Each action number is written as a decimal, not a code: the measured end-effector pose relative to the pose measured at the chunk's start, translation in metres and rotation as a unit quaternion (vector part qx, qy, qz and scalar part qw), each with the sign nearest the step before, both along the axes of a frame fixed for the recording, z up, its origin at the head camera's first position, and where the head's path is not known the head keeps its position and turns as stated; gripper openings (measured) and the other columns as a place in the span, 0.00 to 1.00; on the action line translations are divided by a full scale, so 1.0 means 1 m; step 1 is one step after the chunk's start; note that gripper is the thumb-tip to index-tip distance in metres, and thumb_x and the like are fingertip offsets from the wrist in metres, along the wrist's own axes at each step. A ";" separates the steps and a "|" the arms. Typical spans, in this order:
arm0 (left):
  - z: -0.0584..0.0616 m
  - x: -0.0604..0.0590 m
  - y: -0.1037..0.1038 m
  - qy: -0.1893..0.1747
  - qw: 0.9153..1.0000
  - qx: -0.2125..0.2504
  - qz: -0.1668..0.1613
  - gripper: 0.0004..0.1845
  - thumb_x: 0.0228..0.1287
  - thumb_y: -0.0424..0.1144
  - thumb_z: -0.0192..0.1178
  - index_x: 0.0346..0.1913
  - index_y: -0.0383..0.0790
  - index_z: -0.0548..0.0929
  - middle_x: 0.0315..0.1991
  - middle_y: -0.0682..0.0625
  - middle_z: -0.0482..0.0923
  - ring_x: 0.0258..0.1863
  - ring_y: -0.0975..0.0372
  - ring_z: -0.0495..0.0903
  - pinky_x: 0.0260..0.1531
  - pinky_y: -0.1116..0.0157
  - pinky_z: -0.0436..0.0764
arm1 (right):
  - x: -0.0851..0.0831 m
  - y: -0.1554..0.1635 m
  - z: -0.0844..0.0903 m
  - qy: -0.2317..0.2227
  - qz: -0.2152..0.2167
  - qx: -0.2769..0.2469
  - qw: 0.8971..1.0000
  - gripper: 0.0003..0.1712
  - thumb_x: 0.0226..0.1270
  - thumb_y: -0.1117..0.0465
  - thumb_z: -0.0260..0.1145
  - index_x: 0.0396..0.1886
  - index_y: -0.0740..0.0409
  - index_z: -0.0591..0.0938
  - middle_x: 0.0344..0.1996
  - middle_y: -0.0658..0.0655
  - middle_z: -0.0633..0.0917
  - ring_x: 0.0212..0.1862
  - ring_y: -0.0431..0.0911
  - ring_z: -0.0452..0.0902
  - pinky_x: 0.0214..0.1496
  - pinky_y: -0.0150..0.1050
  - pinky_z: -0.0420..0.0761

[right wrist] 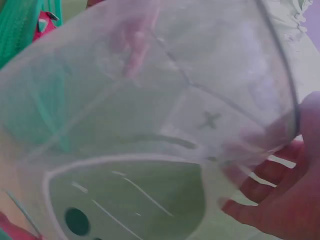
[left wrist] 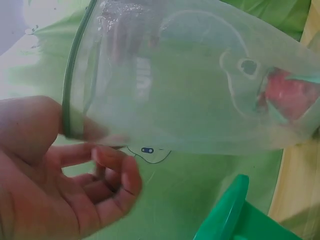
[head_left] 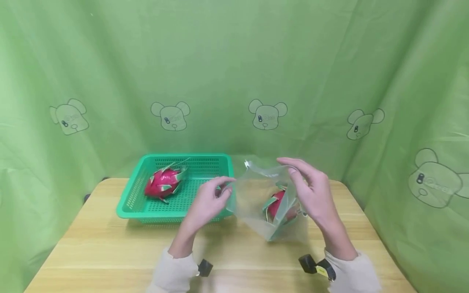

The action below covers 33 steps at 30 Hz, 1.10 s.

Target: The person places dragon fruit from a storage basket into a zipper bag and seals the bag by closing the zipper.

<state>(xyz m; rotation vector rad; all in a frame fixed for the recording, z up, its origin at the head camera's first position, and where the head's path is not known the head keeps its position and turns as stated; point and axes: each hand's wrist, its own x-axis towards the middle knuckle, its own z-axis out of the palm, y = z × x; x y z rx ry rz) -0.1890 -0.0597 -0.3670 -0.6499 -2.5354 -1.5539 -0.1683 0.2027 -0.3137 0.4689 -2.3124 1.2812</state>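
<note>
A translucent zip bag hangs between both hands above the table, its mouth upward. Inside, low in the bag, lies a red dragon fruit with green scales. My left hand pinches the left edge of the mouth between thumb and fingers; the left wrist view shows this hand with its other fingers curled below the bag. At the opposite edge, my right hand pinches the mouth, thumb on the near side. The white zip slider sits at the upper left corner of the bag.
A green plastic basket stands on the wooden table, left of the bag. Another dragon fruit lies in its left part. Green curtain with printed bear heads surrounds the table at the back and sides.
</note>
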 end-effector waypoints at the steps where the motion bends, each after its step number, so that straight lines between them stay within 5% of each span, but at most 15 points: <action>1: -0.001 0.001 -0.001 -0.006 1.000 -0.015 -0.009 0.20 0.71 0.33 0.61 0.64 0.41 0.81 0.32 0.49 0.74 0.25 0.64 0.70 0.23 0.69 0.72 | -0.001 -0.002 -0.003 0.002 0.007 -0.012 1.000 0.17 0.81 0.65 0.55 0.60 0.53 0.85 0.59 0.50 0.85 0.64 0.44 0.77 0.67 0.32 0.72; 6: -0.007 0.007 -0.005 -0.025 0.996 -0.064 -0.057 0.32 0.66 0.26 0.59 0.73 0.44 0.71 0.33 0.46 0.71 0.25 0.64 0.67 0.22 0.69 0.70 | -0.001 -0.010 -0.013 0.003 0.025 -0.056 0.998 0.17 0.82 0.65 0.53 0.57 0.55 0.86 0.56 0.51 0.86 0.61 0.43 0.79 0.63 0.30 0.74; 12: -0.015 0.006 -0.010 -0.023 0.997 -0.049 -0.058 0.30 0.62 0.22 0.55 0.68 0.42 0.77 0.34 0.48 0.74 0.26 0.63 0.69 0.24 0.69 0.73 | 0.000 -0.009 -0.019 0.003 0.038 -0.086 0.996 0.18 0.82 0.67 0.51 0.56 0.58 0.86 0.55 0.53 0.87 0.62 0.43 0.78 0.65 0.31 0.73; 22: -0.017 0.007 -0.007 -0.004 0.998 0.026 -0.065 0.22 0.71 0.34 0.63 0.67 0.42 0.78 0.43 0.46 0.78 0.35 0.56 0.77 0.25 0.70 0.77 | 0.000 -0.010 -0.030 0.037 0.058 -0.095 0.993 0.19 0.81 0.68 0.49 0.57 0.60 0.85 0.54 0.55 0.87 0.63 0.44 0.78 0.68 0.33 0.72; 33: -0.013 0.013 -0.008 0.000 0.995 0.086 -0.044 0.22 0.73 0.39 0.63 0.67 0.47 0.78 0.47 0.49 0.78 0.42 0.56 0.80 0.37 0.64 0.85 | -0.005 -0.023 -0.036 0.071 0.044 -0.115 0.990 0.20 0.79 0.72 0.48 0.53 0.63 0.86 0.50 0.57 0.88 0.56 0.45 0.81 0.59 0.35 0.78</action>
